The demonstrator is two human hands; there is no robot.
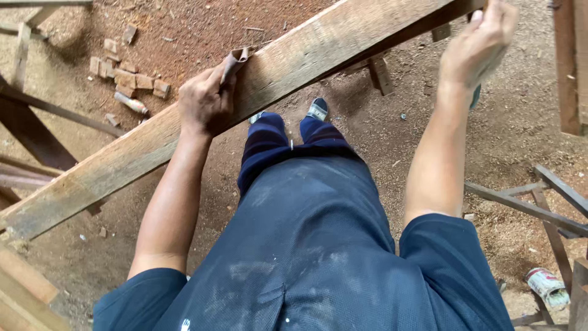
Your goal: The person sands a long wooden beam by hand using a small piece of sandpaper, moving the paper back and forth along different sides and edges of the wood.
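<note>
A long rough wooden plank (318,49) runs diagonally from lower left to upper right in front of me. My left hand (205,101) presses a folded brown piece of sandpaper (234,61) against the plank's near edge. My right hand (478,43) is raised near the plank's upper right end, fingers closed around something small and pale that I cannot make out. My dark blue shirt, trousers and shoes fill the lower middle.
Sawdust-covered dirt floor (508,122) lies below. Small wood offcuts (125,76) lie at upper left. Dark metal frames (539,202) stand at right, wooden beams (24,288) at left, a crushed can (547,287) at lower right, another board (572,61) at upper right.
</note>
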